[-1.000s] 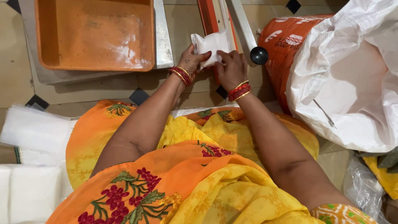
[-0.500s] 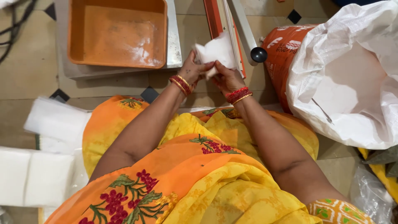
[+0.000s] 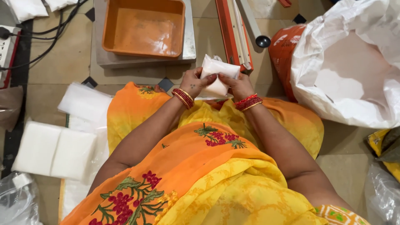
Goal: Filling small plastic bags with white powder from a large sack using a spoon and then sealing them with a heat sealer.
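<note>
Pouch [image 3: 217, 75] first, since everything else sits around it: it's a small soft white plastic packet, plump and pillowy, smooth with a slight sheen, and you've got it up in front of you just above your lap. Your left hand [image 3: 196, 82] is wrapped around its left side, fingers curled over the front and closed snug on it. Your right hand [image 3: 236, 84] has the right edge the same way, fingers bent in and pinching it, so both hands are shut tight on the pouch with no slack showing.

Just beyond the pouch, nearly touching its top right corner, is the long narrow sealer [image 3: 233, 33], an orange bar with a pale strip along it and a round black knob at the end of its arm. Up and left of the pouch sits the orange tub [image 3: 143, 27], a rectangular hard plastic thing with rounded corners and a dusty white film on its floor, resting on a flat grey platform [image 3: 189, 52]. Right of the pouch is the big white sack [image 3: 350, 71], crinkly woven plastic, mouth wide open, with an orange printed outer layer showing at its left side. Well left of the pouch, flat white squarish packs [image 3: 54, 150] lie side by side on the tiled floor [image 3: 58, 62].
</note>
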